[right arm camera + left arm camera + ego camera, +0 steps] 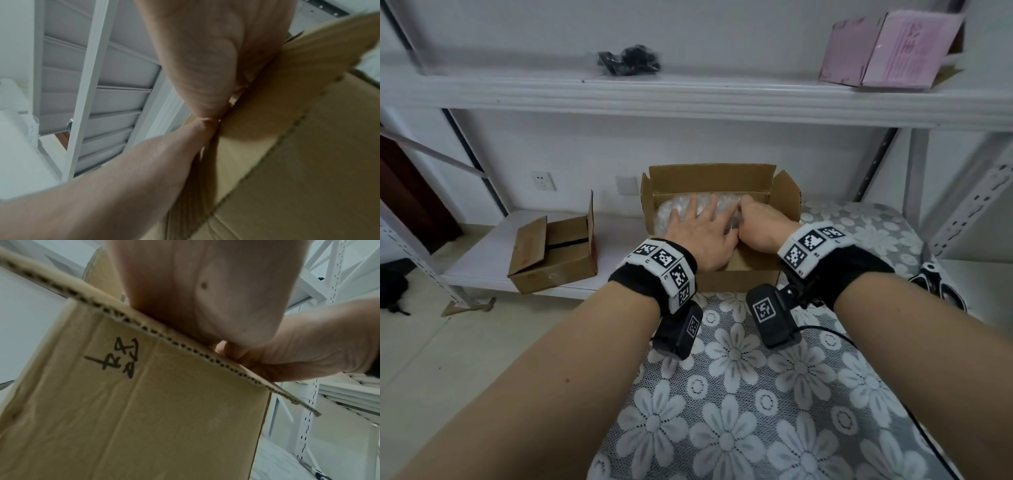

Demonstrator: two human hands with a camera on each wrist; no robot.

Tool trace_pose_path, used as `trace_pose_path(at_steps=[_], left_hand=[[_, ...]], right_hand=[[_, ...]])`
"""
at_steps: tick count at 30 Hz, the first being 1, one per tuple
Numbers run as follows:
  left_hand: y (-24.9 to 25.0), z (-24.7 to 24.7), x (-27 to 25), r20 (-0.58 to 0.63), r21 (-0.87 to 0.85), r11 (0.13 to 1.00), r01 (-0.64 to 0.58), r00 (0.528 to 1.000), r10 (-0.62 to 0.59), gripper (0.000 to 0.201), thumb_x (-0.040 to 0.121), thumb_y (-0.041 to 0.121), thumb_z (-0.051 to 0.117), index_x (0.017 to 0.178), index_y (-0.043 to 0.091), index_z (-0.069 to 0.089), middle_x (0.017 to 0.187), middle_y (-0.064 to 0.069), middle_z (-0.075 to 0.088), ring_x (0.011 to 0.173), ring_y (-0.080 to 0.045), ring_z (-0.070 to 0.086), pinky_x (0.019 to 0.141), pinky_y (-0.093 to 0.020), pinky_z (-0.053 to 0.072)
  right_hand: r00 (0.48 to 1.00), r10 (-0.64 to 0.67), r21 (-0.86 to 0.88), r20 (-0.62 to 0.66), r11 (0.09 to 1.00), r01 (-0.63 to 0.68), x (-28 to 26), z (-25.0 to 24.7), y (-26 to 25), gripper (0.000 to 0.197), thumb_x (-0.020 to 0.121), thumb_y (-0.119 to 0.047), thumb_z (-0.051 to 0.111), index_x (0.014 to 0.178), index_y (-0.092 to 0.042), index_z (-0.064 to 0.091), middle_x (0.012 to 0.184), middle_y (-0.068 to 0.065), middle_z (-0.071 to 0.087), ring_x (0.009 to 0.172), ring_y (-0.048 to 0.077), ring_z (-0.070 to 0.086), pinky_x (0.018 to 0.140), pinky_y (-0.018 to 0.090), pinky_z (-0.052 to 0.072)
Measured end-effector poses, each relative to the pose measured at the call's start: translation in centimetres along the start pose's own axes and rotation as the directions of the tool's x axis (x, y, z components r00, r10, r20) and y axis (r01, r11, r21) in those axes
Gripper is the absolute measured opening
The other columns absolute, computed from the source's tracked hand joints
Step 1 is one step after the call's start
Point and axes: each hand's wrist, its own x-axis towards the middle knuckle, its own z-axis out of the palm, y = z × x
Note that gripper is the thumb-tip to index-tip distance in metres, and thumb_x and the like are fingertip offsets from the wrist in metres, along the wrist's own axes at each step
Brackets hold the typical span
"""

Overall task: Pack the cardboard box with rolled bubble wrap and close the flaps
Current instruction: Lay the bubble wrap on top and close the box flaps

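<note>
Cardboard box (719, 274) open near the far edge of the counter (774, 394), on its flowered lace cover, all four flaps up or folded outward. Bubble wrap (671, 214) already inside, filling the far part of the box. Left hand (698, 229) laid flat on the wrap, fingers (690, 209) spread and straight, pressing down, gripping nothing. Right hand (763, 224) just beside it, touching at the thumbs, fingers curled down onto the wrap; whether pinching it or only pushing, cannot tell. Wrist views mostly filled by palm and by the near flap's raw corrugated edge (185, 344). Judged from this: wrap light, soft and springy, likely to puff back up once released, slick plastic, so best handled with broad flat pressure, not a pinch. Box stiff but light, apt to slide on the lace if pushed sideways. Flaps best taken by their free edges, folded at the crease, short ones first. Smaller brown box (554, 253) on the low shelf to the left, well apart
</note>
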Motion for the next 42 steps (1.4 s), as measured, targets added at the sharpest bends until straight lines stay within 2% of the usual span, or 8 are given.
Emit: trace_pose_path(at_steps=[7, 15, 23, 29, 32, 36, 39, 42], left_hand=[[-0.1, -0.4, 0.2, 0.079, -0.028, 1.0, 0.008, 0.997, -0.006, 0.056, 0.098, 0.052, 0.018, 0.151, 0.039, 0.005, 0.161, 0.003, -0.001, 0.148, -0.028, -0.006, 0.113, -0.063, 0.009], [0.1, -0.6, 0.3, 0.138, -0.027, 0.999, 0.02, 0.99, -0.016, 0.058, 0.096, 0.058, 0.014, 0.151, 0.039, 0.005, 0.161, 0.003, -0.001, 0.147, -0.026, -0.009, 0.115, -0.06, 0.006], [0.4, -0.3, -0.2, 0.102, -0.008, 0.999, 0.037, 0.994, -0.036, 0.056, 0.097, 0.057, 0.013, 0.15, 0.04, 0.005, 0.161, 0.003, -0.004, 0.148, -0.025, -0.009, 0.115, -0.059, 0.005], [0.1, 0.3, -1.5, 0.007, 0.001, 1.0, -0.017, 1.0, 0.017, 0.054, 0.099, 0.052, 0.014, 0.151, 0.037, 0.01, 0.161, 0.002, 0.001, 0.148, -0.022, -0.004, 0.118, -0.054, 0.003], [-0.7, 0.5, -2.7, -0.12, -0.117, 0.992, -0.052, 0.992, 0.038, 0.053, 0.099, 0.046, 0.033, 0.148, 0.029, 0.028, 0.159, 0.002, 0.02, 0.147, -0.019, 0.014, 0.119, -0.043, 0.012], [-1.8, -0.4, -4.2, -0.389, -0.481, 0.875, -0.058, 0.908, -0.154, 0.044, 0.083, 0.024, 0.07, 0.125, 0.018, 0.058, 0.127, -0.001, 0.057, 0.117, -0.016, 0.053, 0.1, -0.029, 0.043], [-2.4, -0.9, -5.1, -0.531, -0.56, 0.828, 0.02, 0.758, -0.377, 0.044, 0.075, 0.017, 0.073, 0.114, 0.018, 0.054, 0.114, -0.001, 0.051, 0.103, -0.014, 0.049, 0.09, -0.027, 0.045], [-2.9, -1.1, -5.4, -0.487, -0.681, 0.721, 0.129, 0.655, -0.577, 0.063, 0.075, 0.016, 0.073, 0.129, 0.01, 0.042, 0.129, -0.008, 0.042, 0.117, -0.02, 0.041, 0.099, -0.032, 0.04]], right_hand=[[0.991, 0.02, -0.028, 0.129, 0.999, -0.017, 1.0, -0.9, 0.3, 0.04, 0.095, -0.022, 0.048, 0.132, -0.009, 0.037, 0.128, 0.015, 0.054, 0.112, 0.03, 0.055, 0.085, 0.037, 0.046], [0.999, -0.012, 0.014, -0.047, 1.0, 0.013, 0.6, -0.8, 1.2, 0.028, 0.093, -0.023, 0.059, 0.117, -0.009, 0.062, 0.125, 0.011, 0.059, 0.113, 0.027, 0.056, 0.08, 0.028, 0.039], [0.977, -0.167, -0.065, -0.135, 0.985, 0.159, -2.1, 0.5, 1.7, 0.029, 0.099, -0.015, 0.039, 0.106, -0.008, 0.067, 0.113, 0.012, 0.062, 0.103, 0.028, 0.058, 0.081, 0.03, 0.042], [0.985, -0.164, -0.147, 0.055, 0.974, 0.171, -4.0, 0.3, 1.8, 0.044, 0.1, -0.023, 0.03, 0.142, -0.018, 0.043, 0.149, 0.004, 0.041, 0.132, 0.028, 0.044, 0.11, 0.042, 0.033], [0.989, -0.133, -0.167, 0.064, 0.976, 0.142, -3.6, 0.5, 1.8, 0.043, 0.1, -0.025, 0.029, 0.139, -0.016, 0.045, 0.148, 0.006, 0.041, 0.131, 0.028, 0.045, 0.11, 0.041, 0.033], [0.991, -0.118, -0.047, -0.069, 0.992, 0.115, -3.5, 1.2, 0.6, 0.051, 0.097, -0.043, 0.043, 0.139, -0.015, 0.038, 0.138, 0.009, 0.045, 0.119, 0.028, 0.052, 0.101, 0.047, 0.044], [0.972, -0.228, -0.106, -0.05, 0.969, 0.221, -3.8, 1.6, -0.6, 0.075, 0.091, -0.051, 0.049, 0.151, -0.025, 0.014, 0.16, 0.002, 0.008, 0.146, 0.027, 0.013, 0.114, 0.053, 0.02], [0.976, -0.208, -0.211, 0.06, 0.953, 0.216, -3.3, 2.2, -1.2, 0.078, 0.089, -0.055, 0.05, 0.151, -0.036, 0.006, 0.161, -0.002, -0.008, 0.148, 0.028, -0.005, 0.114, 0.057, 0.007]])
